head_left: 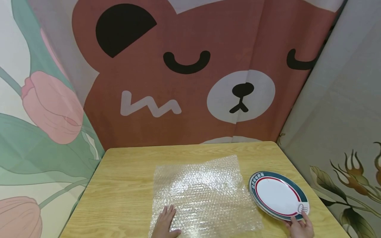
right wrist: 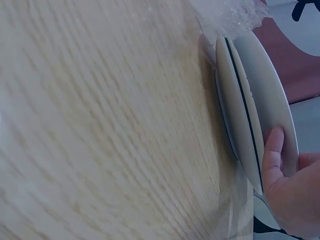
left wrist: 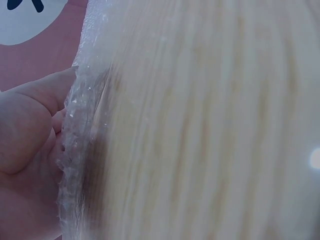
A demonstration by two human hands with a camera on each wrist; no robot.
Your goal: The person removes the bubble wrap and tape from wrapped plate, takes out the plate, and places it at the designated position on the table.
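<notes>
A sheet of clear bubble wrap [head_left: 205, 191] lies spread over the wooden table. On its near left part rests my left hand [head_left: 164, 223], fingers straight and thumb out to the side; the left wrist view shows this hand [left wrist: 30, 130] at the sheet's edge. To the right is a stack of plates, its top plate [head_left: 276, 196] white with a dark teal rim and a red ring. My right hand [head_left: 300, 227] grips that top plate by its near right rim. In the right wrist view, a gap separates the held plate [right wrist: 265, 85] from the lower plates [right wrist: 237, 110].
The table [head_left: 119, 191] has light wood grain. Behind it hangs a cloth [head_left: 190, 125] with a bear print. A tulip-print cloth [head_left: 53, 109] stands at the left and a pale floral one [head_left: 342, 115] at the right, close to the table edges.
</notes>
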